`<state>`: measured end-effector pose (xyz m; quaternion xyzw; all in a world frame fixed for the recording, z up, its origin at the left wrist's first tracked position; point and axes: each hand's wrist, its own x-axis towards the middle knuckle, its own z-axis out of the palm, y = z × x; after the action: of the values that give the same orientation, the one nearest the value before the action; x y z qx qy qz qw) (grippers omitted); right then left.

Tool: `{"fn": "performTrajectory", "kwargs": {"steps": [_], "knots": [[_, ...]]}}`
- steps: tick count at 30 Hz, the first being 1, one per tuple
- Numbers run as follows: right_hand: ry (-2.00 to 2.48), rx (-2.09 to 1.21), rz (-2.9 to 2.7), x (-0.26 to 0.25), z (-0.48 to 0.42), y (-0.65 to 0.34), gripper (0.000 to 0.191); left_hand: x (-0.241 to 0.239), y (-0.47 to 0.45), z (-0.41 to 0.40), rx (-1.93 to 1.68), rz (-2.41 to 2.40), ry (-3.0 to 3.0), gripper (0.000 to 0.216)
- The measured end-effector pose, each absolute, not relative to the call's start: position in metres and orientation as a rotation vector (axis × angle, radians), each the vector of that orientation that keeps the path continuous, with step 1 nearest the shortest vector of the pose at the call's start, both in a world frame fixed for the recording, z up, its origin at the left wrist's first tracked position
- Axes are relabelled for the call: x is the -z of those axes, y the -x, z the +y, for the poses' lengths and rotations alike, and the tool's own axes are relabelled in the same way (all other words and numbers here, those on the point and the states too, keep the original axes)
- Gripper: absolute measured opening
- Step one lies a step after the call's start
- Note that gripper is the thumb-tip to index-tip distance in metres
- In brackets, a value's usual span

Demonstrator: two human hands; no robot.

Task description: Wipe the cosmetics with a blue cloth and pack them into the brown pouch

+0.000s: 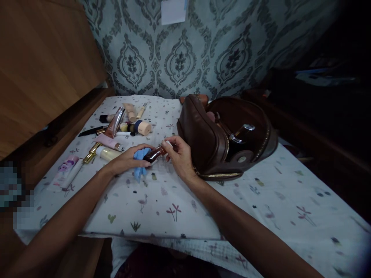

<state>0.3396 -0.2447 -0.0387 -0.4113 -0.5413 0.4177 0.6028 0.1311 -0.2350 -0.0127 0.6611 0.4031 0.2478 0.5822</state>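
Note:
My left hand (pixel 127 160) is closed on a blue cloth (pixel 141 164) that wraps the lower end of a small dark red tube (pixel 153 154). At the tube's pale cap end, my right hand (pixel 180 154) pinches it with the fingertips. Both hands hover just above the patterned white sheet (pixel 162 200), directly left of an open brown leather pouch (pixel 203 139). Inside the pouch stand a dark bottle with a silver top (pixel 240 135) and other items I cannot make out.
Several cosmetic tubes and brushes (pixel 121 125) lie scattered at the back left of the sheet, with a pink-printed white tube (pixel 68 172) near the left edge. A wooden headboard (pixel 43 65) rises at left. Patterned wallpaper (pixel 179 50) backs the scene. Dark clutter sits at right.

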Motion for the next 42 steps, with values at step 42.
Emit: {"fn": "performTrajectory", "kwargs": {"steps": [42], "knots": [[0.963,-0.403,-1.753,0.008,-0.269,-0.348,0.010,0.018,-0.141,-0.245,-0.927,1.185,-2.583,0.034]]}}
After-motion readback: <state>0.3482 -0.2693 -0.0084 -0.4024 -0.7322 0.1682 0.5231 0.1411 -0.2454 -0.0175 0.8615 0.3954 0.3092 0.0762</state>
